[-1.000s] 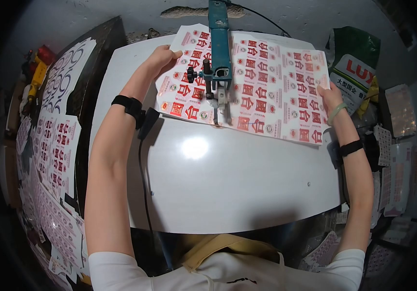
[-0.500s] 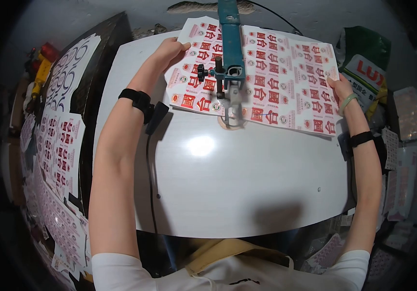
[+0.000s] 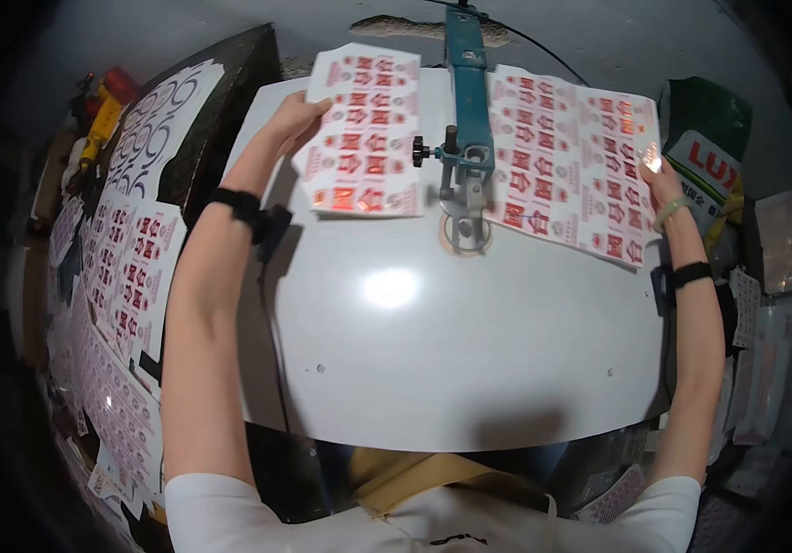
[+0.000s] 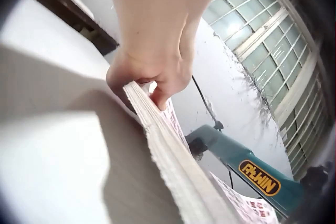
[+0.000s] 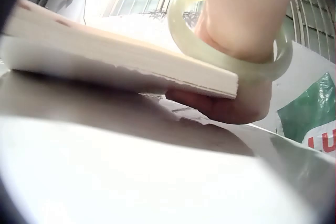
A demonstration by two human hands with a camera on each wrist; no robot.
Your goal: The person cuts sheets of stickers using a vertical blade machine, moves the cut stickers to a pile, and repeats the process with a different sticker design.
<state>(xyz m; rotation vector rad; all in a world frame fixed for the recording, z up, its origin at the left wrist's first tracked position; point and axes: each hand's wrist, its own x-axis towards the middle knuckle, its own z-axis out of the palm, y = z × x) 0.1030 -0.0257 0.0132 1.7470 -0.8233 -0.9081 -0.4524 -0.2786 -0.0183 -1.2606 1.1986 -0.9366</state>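
Observation:
Two separate stacks of red-printed sheets lie on either side of a teal machine arm [image 3: 468, 83]. The left hand [image 3: 294, 120] grips the outer edge of the left stack [image 3: 359, 138], thumb on top; in the left wrist view the hand [image 4: 152, 77] pinches the corner of the thick stack [image 4: 173, 166]. The right hand [image 3: 663, 187] holds the outer edge of the right stack [image 3: 562, 157], thumb above. In the right wrist view, fingers [image 5: 199, 106] curl under the stack [image 5: 121, 56]. Between the stacks, the machine's metal foot [image 3: 469, 217] stands over a round insert.
The white table [image 3: 451, 350] extends toward the person. At the left, more printed sheets [image 3: 138, 276] lean on a dark board beside a yellow tool [image 3: 99, 129]. A green bag [image 3: 709, 120] stands at the back right. Behind the machine is a wall with a cable.
The printed stack, which reached across under the machine arm, now shows as two parts with a gap between them. The left part has moved left, away from the arm, with the left hand.

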